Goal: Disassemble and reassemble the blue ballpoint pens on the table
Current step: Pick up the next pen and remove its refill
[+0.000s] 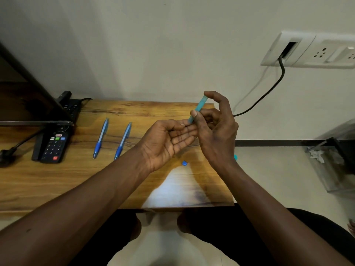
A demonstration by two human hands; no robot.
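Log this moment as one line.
right hand: pinches pen barrel | left hand: open, palm up beneath | two pens, blue piece: on table

Head view, facing forward-down over table

Black remote at left; black cable leaves wall socket.

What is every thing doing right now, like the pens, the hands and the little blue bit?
Right hand: pinches the pen barrel.
Pen barrel: tilted, up in the air.
Left hand: palm up, fingers relaxed.
Left pen: whole, lying on the table.
Right pen: whole, lying beside it.
Small blue piece: loose on the table.
Remote: lying buttons up.
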